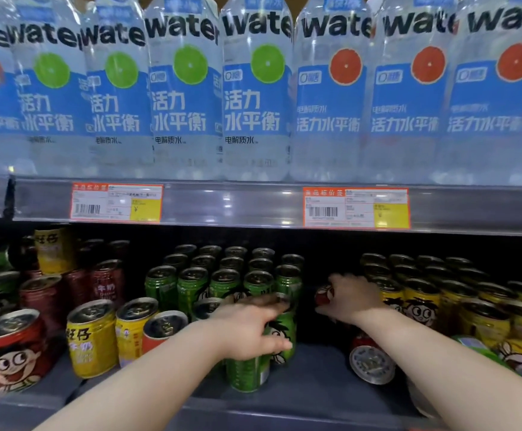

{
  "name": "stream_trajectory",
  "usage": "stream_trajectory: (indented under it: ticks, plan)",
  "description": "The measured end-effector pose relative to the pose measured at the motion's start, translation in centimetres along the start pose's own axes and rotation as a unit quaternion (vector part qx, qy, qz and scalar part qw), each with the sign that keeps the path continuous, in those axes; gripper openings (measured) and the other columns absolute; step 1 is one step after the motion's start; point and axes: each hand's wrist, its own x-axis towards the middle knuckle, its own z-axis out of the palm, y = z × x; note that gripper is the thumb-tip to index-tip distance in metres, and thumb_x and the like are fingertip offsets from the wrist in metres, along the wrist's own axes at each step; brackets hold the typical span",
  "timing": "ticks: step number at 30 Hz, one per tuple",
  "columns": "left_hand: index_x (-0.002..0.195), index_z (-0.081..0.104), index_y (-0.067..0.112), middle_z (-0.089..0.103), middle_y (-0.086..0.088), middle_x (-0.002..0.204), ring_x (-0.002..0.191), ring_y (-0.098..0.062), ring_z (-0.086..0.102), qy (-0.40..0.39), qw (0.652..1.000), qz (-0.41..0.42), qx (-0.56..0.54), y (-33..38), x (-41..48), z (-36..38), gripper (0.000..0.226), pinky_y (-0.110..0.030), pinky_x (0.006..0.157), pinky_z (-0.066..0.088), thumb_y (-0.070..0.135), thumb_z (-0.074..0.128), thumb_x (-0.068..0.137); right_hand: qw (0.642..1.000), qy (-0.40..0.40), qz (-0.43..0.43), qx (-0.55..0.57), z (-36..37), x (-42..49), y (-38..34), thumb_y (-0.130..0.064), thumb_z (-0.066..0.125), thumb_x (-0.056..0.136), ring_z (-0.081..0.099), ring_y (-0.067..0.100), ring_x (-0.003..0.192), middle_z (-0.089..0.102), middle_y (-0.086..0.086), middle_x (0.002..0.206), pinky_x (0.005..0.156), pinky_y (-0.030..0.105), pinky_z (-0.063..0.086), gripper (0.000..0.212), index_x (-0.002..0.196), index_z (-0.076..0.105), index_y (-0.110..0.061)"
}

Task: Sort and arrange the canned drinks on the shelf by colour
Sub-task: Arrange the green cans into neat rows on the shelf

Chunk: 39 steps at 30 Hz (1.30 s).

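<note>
My left hand [253, 329] grips two green cans [279, 334] at the front of the lower shelf, one upright and another [247, 373] just below it. Behind them stands a block of several green cans [225, 278]. My right hand [351, 298] reaches deeper into the gap and closes on a red can [323, 295]. Several yellow cans [421, 303] stand in rows to the right. A red can [370, 362] lies on its side under my right forearm. At the left, red cans [11, 346] and yellow cans [91, 337] stand mixed.
The shelf above holds large water bottles [259, 88] behind a rail with price tags [356, 208]. A yellow can [53, 250] stands stacked on dark red cans [105, 279] at the back left. Bare grey shelf floor [312, 377] shows between the green and yellow groups.
</note>
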Motion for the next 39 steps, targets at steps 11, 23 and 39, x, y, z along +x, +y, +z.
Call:
stream_trajectory:
  ticks: [11, 23, 39]
  plan:
    - [0.146, 0.01, 0.042, 0.0, 0.015, 0.158, 0.144, -0.02, 0.012, -0.012, 1.0, 0.018, 0.003, -0.2, 0.2, 0.3, 0.067, -0.046, 0.116, 0.01, 0.06, 0.039, 0.089, 0.997, -0.042, 0.033, 0.053, 1.9, 0.8, -0.1, -0.046, 0.069, 0.069, 0.048, 0.025, 0.122, 0.046, 0.007, 0.133, 0.098, 0.034, 0.04, 0.083, 0.136, 0.028, -0.02]
    - [0.146, 0.008, 0.042, 0.003, 0.013, 0.158, 0.143, -0.021, 0.019, -0.017, 1.0, 0.013, 0.007, 0.0, 0.2, 0.1, 0.081, -0.043, 0.115, 0.018, 0.072, 0.044, 0.079, 0.96, -0.15, -0.122, 0.202, -2.7, -4.8, -1.1, -0.037, 0.08, 0.067, 0.049, 0.012, 0.115, 0.049, -0.002, 0.129, 0.096, 0.024, 0.044, 0.083, 0.135, 0.034, -0.025]
    - [0.145, 0.003, 0.044, 0.005, 0.007, 0.159, 0.145, -0.024, 0.006, 0.019, 0.993, 0.118, 0.023, 2.4, 0.0, 0.7, 0.081, -0.051, 0.115, 0.009, 0.065, 0.048, 0.082, 0.996, -0.082, -0.023, 0.007, -1.0, -8.5, 3.9, -0.045, 0.066, 0.08, 0.05, 0.023, 0.123, 0.051, 0.004, 0.137, 0.1, 0.033, 0.043, 0.071, 0.141, 0.032, -0.027]
